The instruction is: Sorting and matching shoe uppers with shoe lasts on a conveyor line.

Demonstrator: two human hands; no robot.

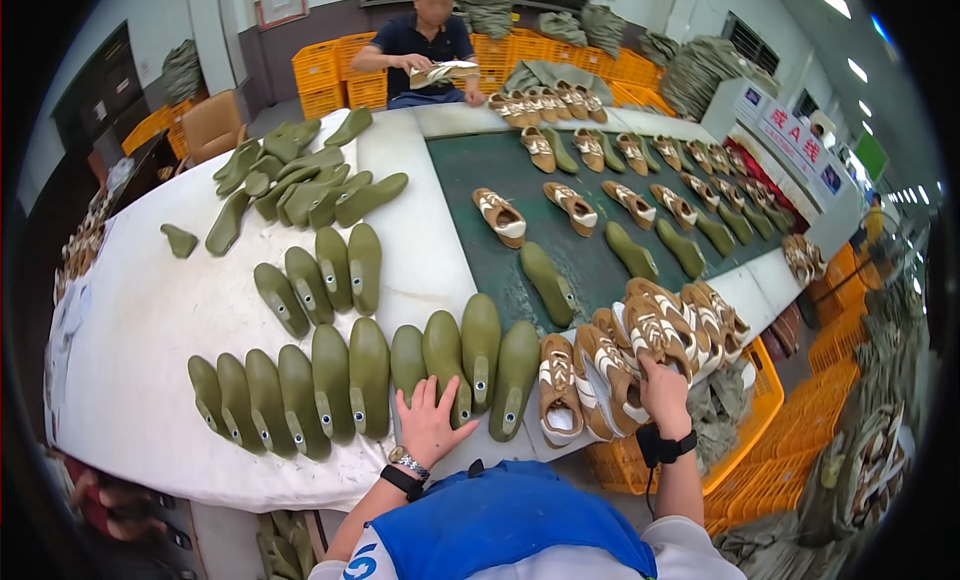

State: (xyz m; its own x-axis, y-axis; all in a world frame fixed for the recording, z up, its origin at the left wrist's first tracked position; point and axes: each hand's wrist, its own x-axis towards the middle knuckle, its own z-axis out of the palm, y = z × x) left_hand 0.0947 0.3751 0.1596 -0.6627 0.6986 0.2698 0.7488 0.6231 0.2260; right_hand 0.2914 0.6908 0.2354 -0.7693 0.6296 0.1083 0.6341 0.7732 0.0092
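While the white table (150,320) carries rows of olive green shoe lasts (330,380) standing heel-down on its near part, the left hand (432,420) lies open, fingers spread, palm down on the table's near edge, its fingertips touching the bases of two lasts in the front row. Further back on the table, toward its far left, a loose heap of lasts (300,175) lies on its side. To the right of the front row, tan and white shoe uppers (610,365) crowd the table's near right corner, some leaning on each other. The right hand (664,395) is closed on one of them, gripping its heel end from below. Beyond that corner runs a dark green belt (500,270) with more lasts and shoes. A person (425,45) sits at the table's far end.

The crowded uppers overhang the corner; pulling one out could, I judge, drag a neighbour off into the orange crate (770,390) below. A nudge from the spread fingers could likewise topple upright lasts in a chain.
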